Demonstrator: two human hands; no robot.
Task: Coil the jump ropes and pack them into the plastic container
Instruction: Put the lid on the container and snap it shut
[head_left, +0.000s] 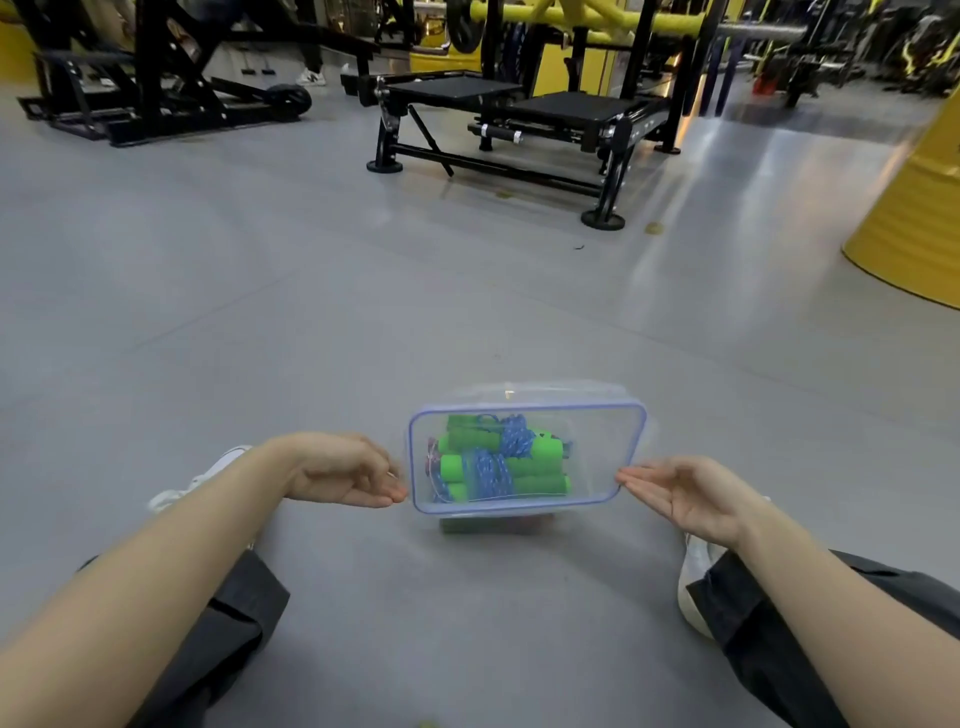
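Sitting on the grey floor (311, 312), a person has the clear, blue-rimmed plastic container (524, 407) between both hands; inside it the jump ropes (491, 467) show as blue cord bundled round green handles, though how many lie there is hard to count; a green-and-red smear under the near edge is too blurred to name; both forearms are cut off at the bottom of the view. Left hand (337, 470) lies knuckles up, fingers loosely curled, tips at the container's left rim; whether it grips or merely touches, I cannot tell; right hand (685, 499) is released, palm up, straight fingertips (626, 475) meeting the right rim.
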